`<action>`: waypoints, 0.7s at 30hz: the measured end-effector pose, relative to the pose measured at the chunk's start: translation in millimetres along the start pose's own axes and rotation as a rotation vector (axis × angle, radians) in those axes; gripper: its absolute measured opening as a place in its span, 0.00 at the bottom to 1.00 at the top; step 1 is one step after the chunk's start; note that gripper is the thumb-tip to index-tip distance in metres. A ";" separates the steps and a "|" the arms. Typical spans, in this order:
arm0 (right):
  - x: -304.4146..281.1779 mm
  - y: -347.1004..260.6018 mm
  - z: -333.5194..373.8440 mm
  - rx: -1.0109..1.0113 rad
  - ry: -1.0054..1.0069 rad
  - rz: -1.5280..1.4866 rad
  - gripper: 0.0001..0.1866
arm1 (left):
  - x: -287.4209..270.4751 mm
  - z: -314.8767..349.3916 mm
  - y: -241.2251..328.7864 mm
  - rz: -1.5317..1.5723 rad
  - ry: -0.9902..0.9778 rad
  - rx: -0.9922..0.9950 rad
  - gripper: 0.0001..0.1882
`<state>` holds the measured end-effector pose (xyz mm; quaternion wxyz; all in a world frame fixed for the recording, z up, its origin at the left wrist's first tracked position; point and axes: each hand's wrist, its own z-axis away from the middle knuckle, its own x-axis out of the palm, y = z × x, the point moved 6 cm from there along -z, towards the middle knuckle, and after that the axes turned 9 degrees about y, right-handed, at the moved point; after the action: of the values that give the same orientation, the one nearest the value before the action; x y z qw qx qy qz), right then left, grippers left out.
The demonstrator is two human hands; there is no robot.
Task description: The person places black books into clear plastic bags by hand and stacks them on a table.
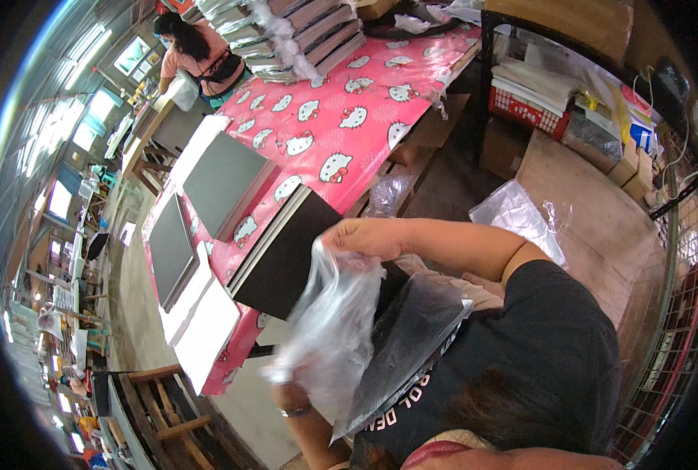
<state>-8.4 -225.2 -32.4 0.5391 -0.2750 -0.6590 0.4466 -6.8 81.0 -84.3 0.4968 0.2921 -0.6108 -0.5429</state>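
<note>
A thin clear plastic bag [329,313] is spread between my two hands. My right hand [362,238] pinches its upper edge, fingers closed. Lower down, my left hand [288,385], with a band at the wrist, grips the bag's other end; its fingers are blurred and partly covered by plastic. Another clear plastic sheet [411,337] lies against my black shirt. Just beyond my right hand, a black flat-faced stack [286,254] with pale layered edges rests at the table's edge. Two dark grey flat pieces [227,184] [172,252] lie farther left, beside white sheets [202,317].
A pink patterned cloth covers the table [317,129]. Tall wrapped stacks [286,35] stand at its far end, near another person [196,59]. At right are a red basket [527,111], boxes and loose clear plastic [517,219]. A wooden pallet [180,423] sits lower left.
</note>
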 end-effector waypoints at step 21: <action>-32.2 -40.8 5.1 -0.816 0.684 1.209 0.30 | 30.5 -76.9 65.2 -0.847 0.552 0.791 0.26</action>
<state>0.2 -272.2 -11.3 0.2331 -0.8808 -0.3059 0.2763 65.9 40.6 -19.7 0.2329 0.7984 -0.4460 -0.3308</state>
